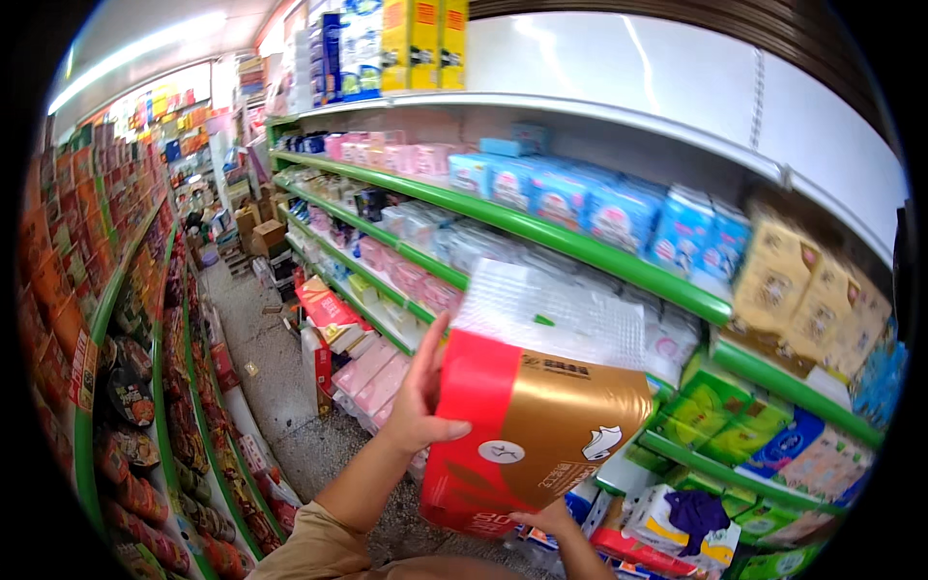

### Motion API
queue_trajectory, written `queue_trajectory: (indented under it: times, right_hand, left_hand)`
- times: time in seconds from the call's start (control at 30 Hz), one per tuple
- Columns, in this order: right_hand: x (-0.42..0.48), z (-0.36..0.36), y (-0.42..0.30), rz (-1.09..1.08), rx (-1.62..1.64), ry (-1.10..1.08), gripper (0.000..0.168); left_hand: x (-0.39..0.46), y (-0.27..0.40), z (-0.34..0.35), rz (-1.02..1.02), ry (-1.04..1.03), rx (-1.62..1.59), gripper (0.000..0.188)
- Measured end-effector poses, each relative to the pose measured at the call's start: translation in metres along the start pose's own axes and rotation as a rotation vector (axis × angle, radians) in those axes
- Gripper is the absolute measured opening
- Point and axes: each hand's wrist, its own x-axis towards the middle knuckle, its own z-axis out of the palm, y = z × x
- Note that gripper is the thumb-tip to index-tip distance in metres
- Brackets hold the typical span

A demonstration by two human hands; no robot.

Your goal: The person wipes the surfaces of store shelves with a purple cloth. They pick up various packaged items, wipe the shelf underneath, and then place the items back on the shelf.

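Note:
A large red and gold plastic-wrapped pack of paper tissues with a white, textured side is held up in front of the shelves, tilted. My left hand grips its left side, thumb on the red front and fingers behind. Under the lower edge, my right hand supports it; part of that hand is hidden by the pack. Behind it, blue packs stand on a green-edged shelf, with beige tissue packs to their right.
Green tissue packs fill lower shelves at right. A dark purple cloth lies on a white and yellow pack. Pink packs and a red carton sit low beside the aisle floor. Packaged food shelves line the left.

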Motion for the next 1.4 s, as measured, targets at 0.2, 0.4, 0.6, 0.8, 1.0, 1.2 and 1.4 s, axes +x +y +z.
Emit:
queue_trajectory:
  times: [0.2,0.4,0.6,0.8,1.0,1.2,1.4]
  right_hand:
    - [0.103,0.085,-0.006,-0.225,0.372,0.206,0.076]
    - [0.192,0.074,-0.063,-0.386,0.801,0.296,0.095]
    - [0.289,0.079,-0.078,-0.581,0.695,0.393,0.096]
    - [0.365,0.101,-0.139,-0.558,0.455,0.34,0.093]
    - [0.42,0.139,-0.119,-0.651,0.245,0.486,0.087]
    - [0.47,0.178,-0.138,-0.774,0.379,0.667,0.078]
    - [0.535,0.196,-0.297,-0.912,0.401,0.88,0.059]
  left_hand:
    - [0.093,0.071,-0.044,0.03,-0.24,0.349,0.122]
    - [0.09,0.117,-0.131,0.08,-0.383,1.035,0.138]
    - [0.078,0.066,-0.235,0.041,-0.221,0.685,0.132]
    - [0.119,0.064,-0.304,0.077,-0.046,0.149,0.122]
    - [0.181,0.089,-0.366,0.083,-0.192,0.181,0.116]
    - [0.281,0.135,-0.409,0.18,-0.465,0.123,0.116]
    - [0.34,0.163,-0.45,0.512,-0.526,0.366,0.108]
